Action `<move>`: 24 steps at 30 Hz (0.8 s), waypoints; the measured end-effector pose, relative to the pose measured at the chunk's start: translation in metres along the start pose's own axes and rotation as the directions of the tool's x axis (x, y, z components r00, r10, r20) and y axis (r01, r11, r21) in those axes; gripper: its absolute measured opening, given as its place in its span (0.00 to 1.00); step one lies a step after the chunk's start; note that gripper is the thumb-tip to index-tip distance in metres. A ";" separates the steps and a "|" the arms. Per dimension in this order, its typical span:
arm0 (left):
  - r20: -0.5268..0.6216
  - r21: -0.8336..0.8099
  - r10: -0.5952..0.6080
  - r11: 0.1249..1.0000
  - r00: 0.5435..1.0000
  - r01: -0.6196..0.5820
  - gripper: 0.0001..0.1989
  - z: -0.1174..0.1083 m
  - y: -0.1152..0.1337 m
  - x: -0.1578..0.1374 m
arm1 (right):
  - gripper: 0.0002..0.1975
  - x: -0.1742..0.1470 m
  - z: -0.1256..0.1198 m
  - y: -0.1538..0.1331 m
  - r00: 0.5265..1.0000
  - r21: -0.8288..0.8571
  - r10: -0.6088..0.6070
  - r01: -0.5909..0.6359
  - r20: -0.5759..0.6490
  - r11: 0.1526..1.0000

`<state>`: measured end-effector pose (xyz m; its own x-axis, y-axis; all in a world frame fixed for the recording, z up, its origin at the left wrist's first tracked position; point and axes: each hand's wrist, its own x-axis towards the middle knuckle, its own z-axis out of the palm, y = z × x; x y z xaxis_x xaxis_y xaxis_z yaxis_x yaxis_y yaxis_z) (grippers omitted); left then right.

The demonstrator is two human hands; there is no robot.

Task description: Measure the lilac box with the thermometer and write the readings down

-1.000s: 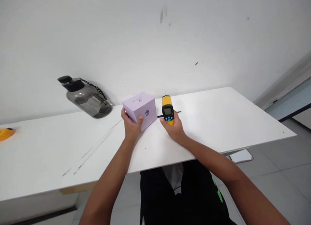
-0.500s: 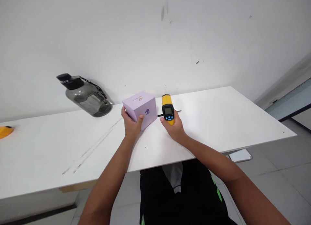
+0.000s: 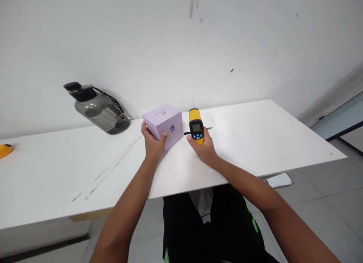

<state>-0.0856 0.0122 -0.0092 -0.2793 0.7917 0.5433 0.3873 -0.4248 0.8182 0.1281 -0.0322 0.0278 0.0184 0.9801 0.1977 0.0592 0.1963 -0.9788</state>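
Observation:
A lilac cardboard box (image 3: pixel 171 128) with a small dark emblem on its front stands on the white table. My left hand (image 3: pixel 153 143) grips its left side, thumb across the front face and fingers around the side. In my right hand (image 3: pixel 205 147) is a yellow and black infrared thermometer (image 3: pixel 196 125), its small screen and blue buttons facing me and its nose toward the wall. My fingers wrap its handle, mostly hidden behind it. Behind the thermometer lies a thin dark pen-like object (image 3: pixel 187 133), partly covered, with its pointed end to the right.
A grey transparent water bottle (image 3: pixel 103 111) with a black lid stands near the wall to the left. At the far left edge is a yellow-orange object (image 3: pixel 5 151), cut off. The white table (image 3: pixel 272 142) ends at the right, and a white flat item (image 3: pixel 279 180) is below its front edge.
The view has shifted very slightly. Both hands keep their holds, and the box and thermometer stay in about the same places.

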 end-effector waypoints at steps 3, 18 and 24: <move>0.007 0.004 0.000 1.000 1.000 0.000 0.52 0.000 0.000 0.000 | 0.24 0.000 0.000 0.000 1.000 -0.005 0.001 -0.001 0.002 1.000; 0.015 0.029 0.019 0.999 1.000 -0.019 0.51 0.000 -0.002 0.000 | 0.24 0.000 0.000 0.003 1.000 -0.003 -0.022 0.022 -0.002 1.000; 0.020 0.030 0.012 0.999 1.000 -0.012 0.51 0.000 -0.001 0.000 | 0.25 0.000 0.000 0.004 1.000 -0.020 -0.024 0.024 0.001 1.000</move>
<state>-0.0862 0.0129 -0.0104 -0.2568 0.7954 0.5489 0.4170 -0.4212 0.8054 0.1282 -0.0312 0.0244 0.0160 0.9751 0.2212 0.0795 0.2193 -0.9724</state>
